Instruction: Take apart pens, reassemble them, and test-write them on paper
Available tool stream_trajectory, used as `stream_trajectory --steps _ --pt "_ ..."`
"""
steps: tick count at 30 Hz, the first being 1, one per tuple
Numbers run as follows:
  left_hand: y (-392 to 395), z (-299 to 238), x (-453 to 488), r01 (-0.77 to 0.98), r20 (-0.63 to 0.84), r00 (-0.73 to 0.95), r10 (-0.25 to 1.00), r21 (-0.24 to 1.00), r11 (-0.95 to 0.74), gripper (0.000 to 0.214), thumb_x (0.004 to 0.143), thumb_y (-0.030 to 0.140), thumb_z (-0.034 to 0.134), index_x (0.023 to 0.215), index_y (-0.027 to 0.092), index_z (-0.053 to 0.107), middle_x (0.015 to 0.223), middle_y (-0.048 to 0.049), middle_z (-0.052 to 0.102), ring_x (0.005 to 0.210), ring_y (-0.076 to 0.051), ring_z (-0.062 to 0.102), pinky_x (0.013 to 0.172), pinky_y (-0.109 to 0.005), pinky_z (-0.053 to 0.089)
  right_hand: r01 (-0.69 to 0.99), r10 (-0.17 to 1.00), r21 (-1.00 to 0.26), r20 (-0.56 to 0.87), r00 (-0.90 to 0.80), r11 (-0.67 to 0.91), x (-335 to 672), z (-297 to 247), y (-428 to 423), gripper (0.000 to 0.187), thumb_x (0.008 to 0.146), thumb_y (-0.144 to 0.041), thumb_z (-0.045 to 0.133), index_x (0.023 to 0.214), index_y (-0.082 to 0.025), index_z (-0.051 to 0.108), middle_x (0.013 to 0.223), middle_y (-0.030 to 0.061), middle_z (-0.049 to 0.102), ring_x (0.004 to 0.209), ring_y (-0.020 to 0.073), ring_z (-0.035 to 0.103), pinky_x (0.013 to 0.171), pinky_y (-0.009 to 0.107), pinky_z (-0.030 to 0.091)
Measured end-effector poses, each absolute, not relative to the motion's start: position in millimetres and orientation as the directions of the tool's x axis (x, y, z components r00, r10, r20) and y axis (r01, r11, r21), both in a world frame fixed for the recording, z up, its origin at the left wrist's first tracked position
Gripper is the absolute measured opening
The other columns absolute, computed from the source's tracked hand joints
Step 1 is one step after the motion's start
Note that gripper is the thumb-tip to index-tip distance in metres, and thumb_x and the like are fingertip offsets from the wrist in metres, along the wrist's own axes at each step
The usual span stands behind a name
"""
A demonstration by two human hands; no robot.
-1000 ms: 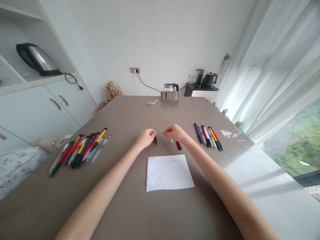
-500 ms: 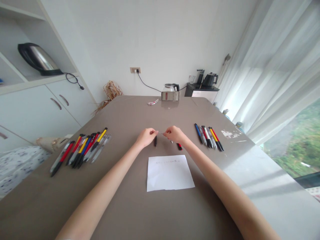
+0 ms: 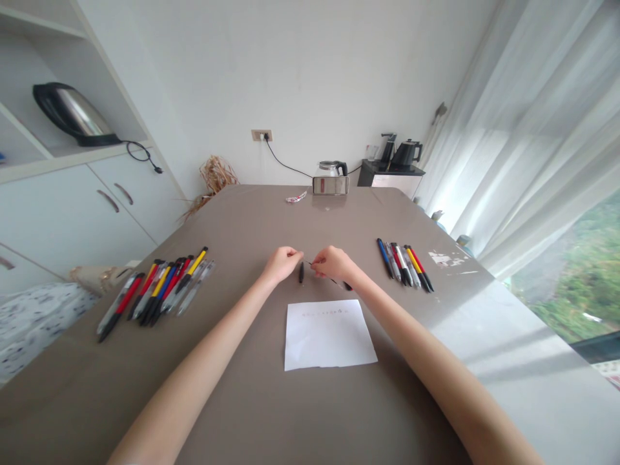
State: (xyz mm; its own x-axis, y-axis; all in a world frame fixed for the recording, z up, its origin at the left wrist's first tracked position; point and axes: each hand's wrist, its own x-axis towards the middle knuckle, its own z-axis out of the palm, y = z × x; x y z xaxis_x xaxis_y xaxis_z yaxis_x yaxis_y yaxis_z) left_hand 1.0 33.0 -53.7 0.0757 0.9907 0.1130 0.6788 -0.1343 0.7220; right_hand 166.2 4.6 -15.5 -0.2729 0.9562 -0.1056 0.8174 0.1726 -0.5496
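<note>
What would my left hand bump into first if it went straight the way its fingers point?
Probably the tip of the thin dark piece sticking out of your right hand, then that hand itself. Your left hand might pass above or below; depth is unclear.

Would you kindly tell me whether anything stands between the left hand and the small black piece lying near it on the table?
Nothing visible does: the small black piece lies on the table just right of the left hand, and the right hand is on the piece's far side.
</note>
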Motion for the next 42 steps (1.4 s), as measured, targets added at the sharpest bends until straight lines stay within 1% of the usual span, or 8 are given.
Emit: stream_trajectory --steps 4,11,17,27,32,36,39,42 --pt "26.7 -46.8 2.3 0.786 0.104 0.067 0.992 0.607 -0.117 0.028 0.071 0.042 0.045 0.071 0.020 0.062 0.073 -0.0029 0.064 0.070 -0.017 0.057 0.063 -0.026 0.039 0.874 0.978 -0.460 -0.053 -0.204 0.157 167.7 -12.9 4.6 0.021 0.069 -0.030 0.051 0.062 -0.016 0.065 0.059 0.0045 0.063 0.056 0.0120 0.055 0.054 0.019 0.036" --pt "8.7 -36.7 16.0 0.915 0.080 0.150 0.985 0.366 -0.169 0.025 0.073 0.038 0.041 0.073 0.023 0.060 0.081 -0.0041 0.065 0.074 -0.020 0.057 0.060 -0.028 0.040 0.906 0.994 -0.410 0.014 -0.107 0.103 165.0 -18.1 5.2 0.026 0.071 -0.034 0.049 0.060 -0.015 0.062 0.063 0.0078 0.063 0.058 0.0139 0.055 0.053 0.020 0.036" --pt "2.9 -35.9 21.7 0.942 0.051 0.195 0.979 0.268 -0.202 0.023 0.073 0.036 0.041 0.077 0.024 0.060 0.086 -0.0036 0.065 0.076 -0.020 0.058 0.061 -0.028 0.041 0.914 0.999 -0.402 0.020 -0.049 0.053 165.0 -25.3 7.4 0.027 0.072 -0.037 0.049 0.061 -0.016 0.062 0.067 0.0079 0.064 0.061 0.0150 0.057 0.055 0.022 0.037" --pt "0.6 -36.5 23.5 0.939 0.067 0.216 0.974 0.258 -0.226 0.021 0.072 0.036 0.044 0.076 0.023 0.061 0.089 -0.0046 0.063 0.080 -0.020 0.057 0.063 -0.028 0.042 0.927 0.999 -0.372 0.018 -0.050 0.053 177.0 -13.9 10.0 0.032 0.075 -0.043 0.045 0.070 -0.017 0.063 0.075 0.0079 0.065 0.069 0.0165 0.059 0.059 0.024 0.039" --pt "2.0 -36.7 22.1 0.917 0.102 0.224 0.969 0.314 -0.245 0.023 0.073 0.038 0.044 0.074 0.021 0.060 0.084 -0.0053 0.063 0.075 -0.021 0.057 0.061 -0.029 0.040 0.971 1.000 -0.237 0.001 0.015 -0.014 201.4 -0.9 17.0 0.034 0.073 -0.046 0.047 0.079 -0.017 0.064 0.083 0.0104 0.065 0.081 0.0209 0.059 0.064 0.026 0.040" --pt "1.0 -34.8 22.0 0.912 0.122 0.216 0.969 0.328 -0.245 0.025 0.075 0.040 0.043 0.077 0.022 0.060 0.084 -0.0047 0.062 0.074 -0.020 0.056 0.060 -0.029 0.039 0.988 0.998 -0.154 -0.055 -0.009 0.000 213.5 -1.6 20.3 0.035 0.070 -0.046 0.052 0.082 -0.015 0.064 0.081 0.0114 0.064 0.079 0.0215 0.060 0.062 0.026 0.041" --pt "-4.6 -30.6 26.5 0.891 0.179 0.287 0.941 0.311 -0.330 0.026 0.078 0.041 0.041 0.081 0.022 0.059 0.083 -0.0040 0.060 0.075 -0.018 0.054 0.060 -0.027 0.039 0.989 0.992 -0.145 -0.123 -0.026 0.008 213.4 -5.0 19.5 0.033 0.068 -0.042 0.054 0.081 -0.013 0.065 0.074 0.0114 0.064 0.072 0.0197 0.060 0.059 0.024 0.041" --pt "-13.4 -25.6 34.9 0.829 0.250 0.453 0.856 0.236 -0.507 0.025 0.079 0.040 0.040 0.084 0.025 0.060 0.081 -0.0028 0.057 0.082 -0.017 0.051 0.062 -0.026 0.038 0.989 0.988 -0.149 -0.148 -0.040 0.018 210.3 -6.9 17.7 0.030 0.068 -0.038 0.055 0.080 -0.012 0.065 0.070 0.0108 0.064 0.069 0.0178 0.060 0.057 0.023 0.041"
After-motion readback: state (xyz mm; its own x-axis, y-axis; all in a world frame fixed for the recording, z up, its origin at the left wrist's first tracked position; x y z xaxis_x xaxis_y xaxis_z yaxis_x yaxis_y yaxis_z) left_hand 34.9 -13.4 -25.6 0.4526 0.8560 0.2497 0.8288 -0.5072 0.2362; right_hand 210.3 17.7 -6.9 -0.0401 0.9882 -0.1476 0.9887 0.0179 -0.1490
